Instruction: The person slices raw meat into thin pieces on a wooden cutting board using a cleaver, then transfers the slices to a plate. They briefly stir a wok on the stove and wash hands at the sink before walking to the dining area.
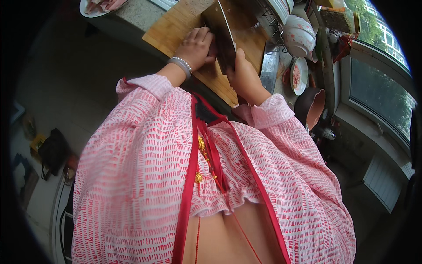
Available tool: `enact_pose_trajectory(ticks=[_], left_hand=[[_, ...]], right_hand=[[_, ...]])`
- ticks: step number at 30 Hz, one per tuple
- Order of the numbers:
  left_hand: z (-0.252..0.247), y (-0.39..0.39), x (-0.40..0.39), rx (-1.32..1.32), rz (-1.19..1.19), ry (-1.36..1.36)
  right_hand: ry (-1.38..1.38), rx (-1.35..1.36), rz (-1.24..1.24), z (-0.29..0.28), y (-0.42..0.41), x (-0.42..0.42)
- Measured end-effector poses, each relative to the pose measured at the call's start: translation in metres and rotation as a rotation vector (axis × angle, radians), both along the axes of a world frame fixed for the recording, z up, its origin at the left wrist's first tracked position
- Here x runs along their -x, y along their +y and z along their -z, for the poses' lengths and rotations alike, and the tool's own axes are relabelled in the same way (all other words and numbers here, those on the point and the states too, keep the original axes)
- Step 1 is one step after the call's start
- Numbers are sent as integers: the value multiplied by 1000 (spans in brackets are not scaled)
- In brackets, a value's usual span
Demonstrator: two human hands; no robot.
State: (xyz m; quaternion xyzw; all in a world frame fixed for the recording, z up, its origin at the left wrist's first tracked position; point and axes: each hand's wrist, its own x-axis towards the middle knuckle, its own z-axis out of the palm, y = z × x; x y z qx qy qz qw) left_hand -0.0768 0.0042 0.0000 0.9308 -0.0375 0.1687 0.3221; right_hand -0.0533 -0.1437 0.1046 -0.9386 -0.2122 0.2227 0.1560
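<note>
My right hand (245,77) grips a wide-bladed cleaver (219,34) by its handle end. The blade stands on edge over a wooden cutting board (171,23). Just left of the blade, my left hand (197,43) rests low over the board with its fingers curled. A dark pinkish patch shows between that hand and the blade, but what lies under the fingers is mostly hidden. A beaded bracelet and a grey band circle my left wrist.
A plate of sliced raw meat (102,6) sits at the counter's upper left. Beyond the board stand a wire dish rack (270,19) and stacked bowls (299,36). To the right are an oval dish with pinkish pieces (296,76), a brown pot (310,105) and a window (379,85).
</note>
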Motion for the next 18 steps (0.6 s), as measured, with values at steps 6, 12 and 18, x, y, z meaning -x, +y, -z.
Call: enact_pose_trajectory(ticks=[6, 12, 18], left_hand=[[-3, 0, -4, -31, 27, -28], [-7, 5, 8, 54, 35, -88], [0, 7, 10, 95, 11, -102]], right_hand=[[-105, -45, -48, 8, 32, -31], [-174, -29, -18, 7, -5, -13], [-280, -4, -63, -20, -15, -5]])
